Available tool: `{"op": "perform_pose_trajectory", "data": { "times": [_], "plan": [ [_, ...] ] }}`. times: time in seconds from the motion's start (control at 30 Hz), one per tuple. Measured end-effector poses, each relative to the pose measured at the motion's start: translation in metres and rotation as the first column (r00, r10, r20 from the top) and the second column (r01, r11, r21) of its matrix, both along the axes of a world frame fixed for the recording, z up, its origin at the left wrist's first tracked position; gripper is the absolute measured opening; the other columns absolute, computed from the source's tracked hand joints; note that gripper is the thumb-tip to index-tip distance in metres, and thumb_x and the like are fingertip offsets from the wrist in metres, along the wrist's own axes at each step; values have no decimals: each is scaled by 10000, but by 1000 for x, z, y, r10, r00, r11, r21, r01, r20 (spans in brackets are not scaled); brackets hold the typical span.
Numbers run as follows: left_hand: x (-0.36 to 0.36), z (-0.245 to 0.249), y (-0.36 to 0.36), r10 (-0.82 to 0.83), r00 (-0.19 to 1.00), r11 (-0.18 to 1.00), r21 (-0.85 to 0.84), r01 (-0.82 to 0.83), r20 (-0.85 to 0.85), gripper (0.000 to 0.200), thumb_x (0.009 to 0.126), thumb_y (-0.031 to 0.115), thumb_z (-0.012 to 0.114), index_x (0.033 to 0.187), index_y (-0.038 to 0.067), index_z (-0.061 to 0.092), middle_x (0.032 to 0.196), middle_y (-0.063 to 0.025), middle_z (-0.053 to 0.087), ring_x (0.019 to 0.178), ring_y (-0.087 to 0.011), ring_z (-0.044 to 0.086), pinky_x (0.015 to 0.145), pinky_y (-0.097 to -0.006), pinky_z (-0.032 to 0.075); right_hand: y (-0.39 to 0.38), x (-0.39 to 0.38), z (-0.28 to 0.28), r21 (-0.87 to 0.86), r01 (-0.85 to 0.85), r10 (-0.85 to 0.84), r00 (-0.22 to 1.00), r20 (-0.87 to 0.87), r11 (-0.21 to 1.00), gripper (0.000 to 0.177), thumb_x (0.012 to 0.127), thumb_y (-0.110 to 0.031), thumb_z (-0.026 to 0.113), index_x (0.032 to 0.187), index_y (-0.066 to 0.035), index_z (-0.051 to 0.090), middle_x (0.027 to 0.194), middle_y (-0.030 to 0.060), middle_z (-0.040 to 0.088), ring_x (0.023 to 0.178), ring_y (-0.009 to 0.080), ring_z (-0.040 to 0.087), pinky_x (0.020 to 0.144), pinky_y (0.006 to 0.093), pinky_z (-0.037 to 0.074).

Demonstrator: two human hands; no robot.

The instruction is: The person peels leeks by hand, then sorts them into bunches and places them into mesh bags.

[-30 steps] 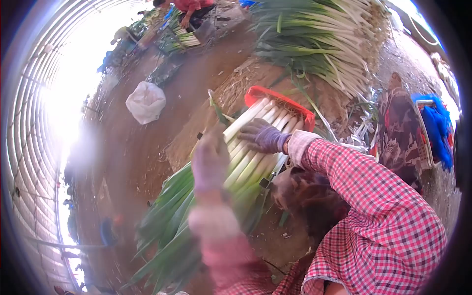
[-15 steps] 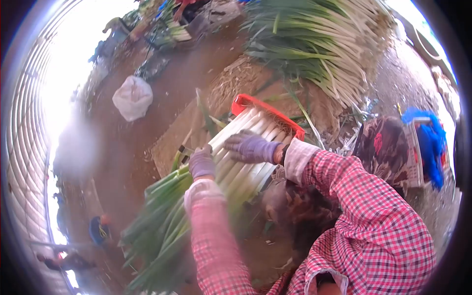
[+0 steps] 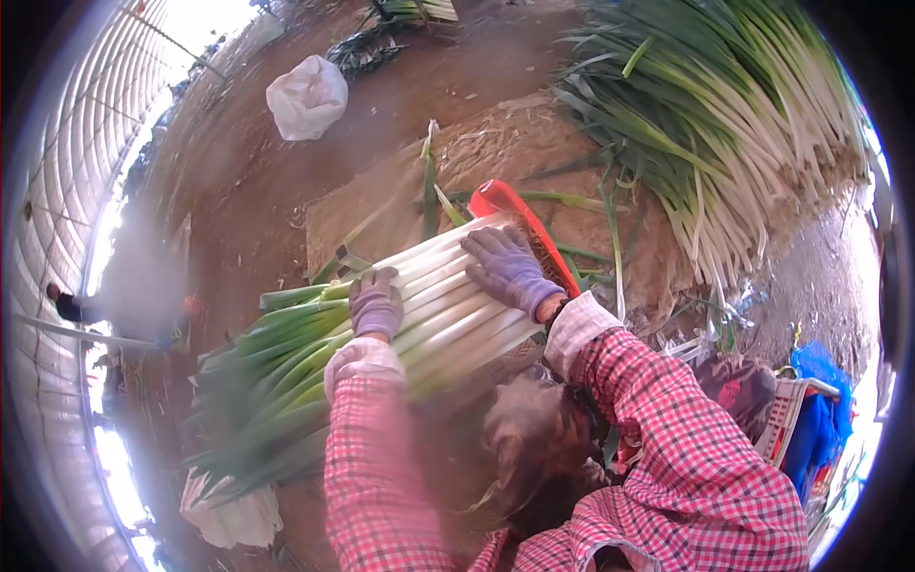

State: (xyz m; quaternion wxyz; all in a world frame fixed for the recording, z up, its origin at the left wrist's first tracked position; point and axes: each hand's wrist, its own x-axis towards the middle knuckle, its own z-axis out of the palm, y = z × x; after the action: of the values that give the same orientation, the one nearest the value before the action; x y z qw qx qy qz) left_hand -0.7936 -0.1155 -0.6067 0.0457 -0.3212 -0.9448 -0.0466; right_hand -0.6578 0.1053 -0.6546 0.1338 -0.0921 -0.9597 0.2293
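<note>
A bundle of long green onions (image 3: 448,296) lies side by side in front of me, white stalks to the upper right and green leaves to the lower left. Its root ends meet the wall of a red-orange tray (image 3: 543,234). My left hand (image 3: 377,303), in a purple glove, rests on the stalks where white turns green, fingers partly spread. My right hand (image 3: 513,274), gloved alike, lies flat on the white stalks close to the roots, its fingers spread. A small dark metal piece (image 3: 353,259) stands just beyond my left hand.
A large pile of green onions (image 3: 724,133) lies at the upper right. A white sack (image 3: 307,97) stands on the dirt at the upper left. Another pale bag (image 3: 232,515) is at the lower left. At the right is a crate (image 3: 783,419) with blue material (image 3: 822,410).
The view has shifted, so the surroundings sit differently. My left hand has gone from curled at the bundle's far edge to lying over the stalks; my right hand stays near the root ends.
</note>
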Motion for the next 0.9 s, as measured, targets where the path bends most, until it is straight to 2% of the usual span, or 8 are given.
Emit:
{"op": "perform_pose_trajectory", "data": {
  "times": [0.17, 0.2, 0.3, 0.4, 0.5, 0.73, 0.83, 0.9],
  "plan": [
    [7, 6, 0, -10, 1000, 999, -45, 10, -13, 275, 837, 168, 603, 1102, 225, 648, 1144, -95, 613, 1106, -328, 546, 1011, -437, 415, -3, -12, 8, -39, 93, -92, 996, 10, 995, 365, 938, -358, 479, 1229, -181, 610, 1222, 67, 603, 1223, 242, 503, 1038, 486, 304],
    [6, 5, -1, -38, 999, 999, -18, 37, -32, 268, 829, 161, 609, 1087, 219, 652, 1134, -94, 621, 1090, -334, 555, 1001, -440, 420, -5, -15, 5, -17, 137, -138, 985, -107, 990, 292, 922, -330, 493, 1120, -171, 638, 1107, 65, 625, 1114, 252, 554, 980, 486, 334],
    [11, 9, -3, -60, 998, 998, -15, 60, -18, 262, 826, 161, 613, 1080, 215, 654, 1131, -99, 622, 1089, -334, 555, 993, -446, 424, -6, -22, 9, 38, 128, -130, 988, 82, 991, 268, 925, -313, 486, 1080, -155, 637, 1091, 83, 620, 1076, 270, 570, 984, 495, 338],
    [17, 8, -6, -110, 992, 994, -25, 109, -53, 254, 821, 154, 610, 1066, 193, 668, 1088, -111, 627, 1078, -342, 557, 983, -455, 427, -11, -20, -2, 123, 178, -177, 984, -20, 976, 206, 896, -288, 544, 1009, -171, 671, 1004, 70, 635, 1002, 280, 589, 923, 492, 372],
    [13, 0, -1, -117, 986, 992, -53, 111, -119, 231, 826, 142, 591, 1038, 179, 672, 1053, -113, 624, 1050, -319, 567, 948, -434, 444, -9, -29, -13, 157, 181, -171, 983, -73, 971, 201, 895, -286, 544, 987, -163, 674, 997, 72, 639, 979, 287, 598, 916, 483, 382],
    [11, -9, 5, -99, 982, 988, -132, 78, -163, 252, 859, 138, 526, 1086, 179, 627, 1079, -129, 613, 1036, -339, 580, 904, -474, 458, 9, -50, 31, 282, -108, 34, 966, 256, 953, 364, 917, -350, 519, 1211, -144, 579, 1218, 109, 583, 1098, 304, 575, 927, 527, 365],
    [17, 5, 16, -59, 992, 966, -257, 30, -107, 249, 859, 154, 541, 1091, 180, 627, 1078, -134, 609, 1039, -343, 577, 933, -471, 445, 9, -66, 65, 178, 114, -31, 911, -412, 977, 482, 921, -403, 525, 1332, -151, 516, 1343, 114, 530, 1179, 297, 552, 1010, 564, 326],
    [16, 1, 13, -86, 987, 967, -249, 49, -137, 231, 859, 163, 546, 1077, 176, 623, 1073, -139, 603, 1032, -334, 579, 916, -475, 449, 3, -67, 50, 107, 118, -78, 942, -325, 987, 529, 929, -433, 506, 1378, -154, 478, 1399, 115, 490, 1241, 285, 516, 1060, 576, 280]
  ]
}}
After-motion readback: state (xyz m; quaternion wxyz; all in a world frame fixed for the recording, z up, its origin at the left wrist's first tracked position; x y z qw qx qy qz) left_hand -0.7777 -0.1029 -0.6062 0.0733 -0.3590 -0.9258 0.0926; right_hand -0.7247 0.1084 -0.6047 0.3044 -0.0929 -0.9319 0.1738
